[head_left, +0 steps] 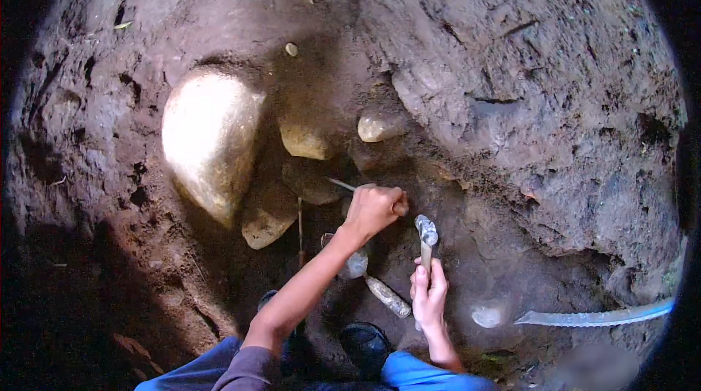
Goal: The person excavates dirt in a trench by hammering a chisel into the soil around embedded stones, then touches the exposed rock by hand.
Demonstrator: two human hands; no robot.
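Note:
My left hand [375, 210] is closed around a thin metal rod, probably a chisel [342, 184]. The rod's tip points up and left at a brown stone [312, 181] half sunk in the soil. To the right and nearer to me, my right hand [429, 292] grips a hammer [426, 232] by its pale handle, with the metal head raised above the fist. Between my forearms lies a trowel [385, 296], its blade partly behind my left arm. A slim upright tool [300, 227] stands against the soil left of that arm.
A large pale boulder [212, 139] bulges at left, with smaller stones [304, 141], [267, 219] and a light stone [378, 127] beside it. A rough earth bank [533, 128] rises at right. Near it lie a long toothed metal strip [595, 316] and a whitish stone [488, 314].

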